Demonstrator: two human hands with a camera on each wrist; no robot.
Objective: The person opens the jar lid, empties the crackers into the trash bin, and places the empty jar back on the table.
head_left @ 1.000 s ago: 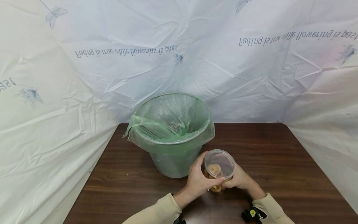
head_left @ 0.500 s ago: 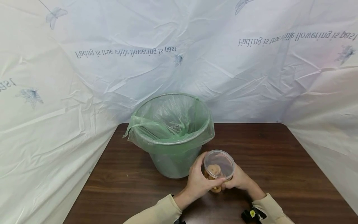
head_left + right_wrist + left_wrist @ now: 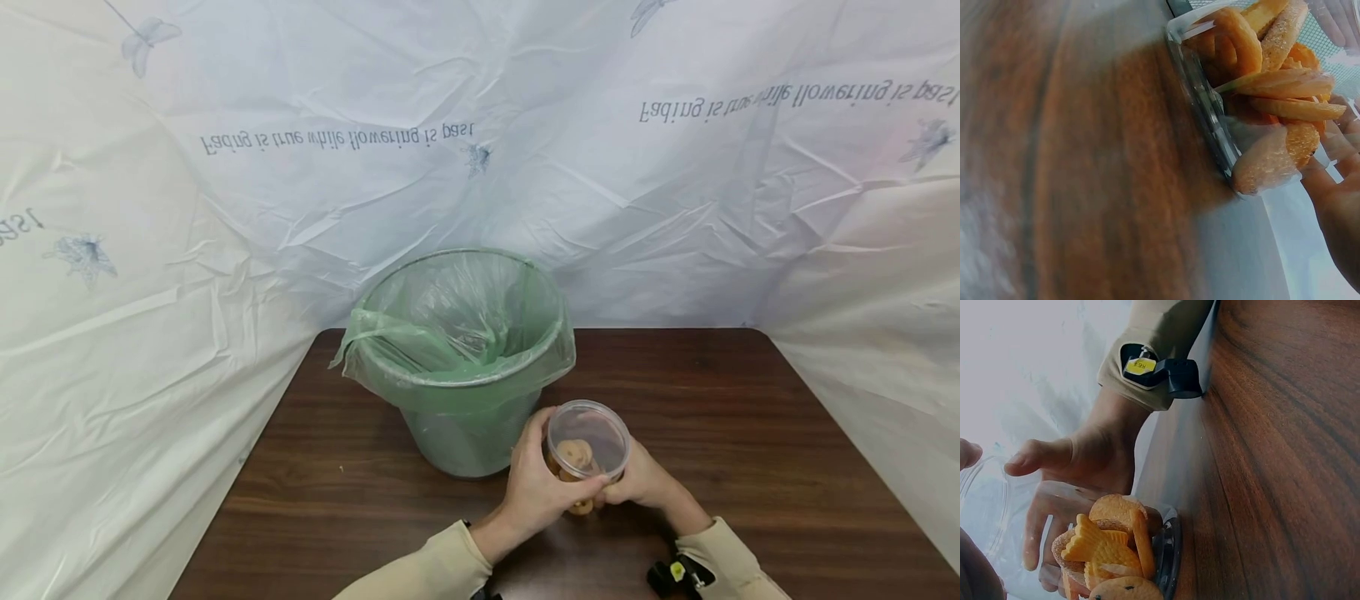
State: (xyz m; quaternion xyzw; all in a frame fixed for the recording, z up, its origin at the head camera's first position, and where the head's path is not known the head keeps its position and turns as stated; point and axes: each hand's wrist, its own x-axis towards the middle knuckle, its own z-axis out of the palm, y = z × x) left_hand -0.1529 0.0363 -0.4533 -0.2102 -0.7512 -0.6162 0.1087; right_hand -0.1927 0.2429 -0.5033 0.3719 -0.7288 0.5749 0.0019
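A clear plastic jar (image 3: 611, 433) with biscuits (image 3: 576, 454) in its lower part stands between both hands, close in front of the bin. My left hand (image 3: 531, 487) grips its left side, thumb across the front near the rim. Around the right side curls my right hand (image 3: 647, 477), its thumb meeting the left one at the front. Through the jar wall in the left wrist view, a fish-shaped biscuit (image 3: 1107, 550) and round ones show, with the right hand (image 3: 1094, 453) behind. The right wrist view shows more biscuits (image 3: 1291, 84) low in the jar, right at the wooden tabletop.
A grey bin (image 3: 457, 442) lined with a thin green plastic bag (image 3: 551, 371) stands behind and left of the jar. The dark wooden table (image 3: 712, 400) has rounded far corners. White printed sheeting (image 3: 480, 200) hangs round its back and sides.
My left hand and forearm have shifted very slightly to the right. Jar, right hand and bin look the same.
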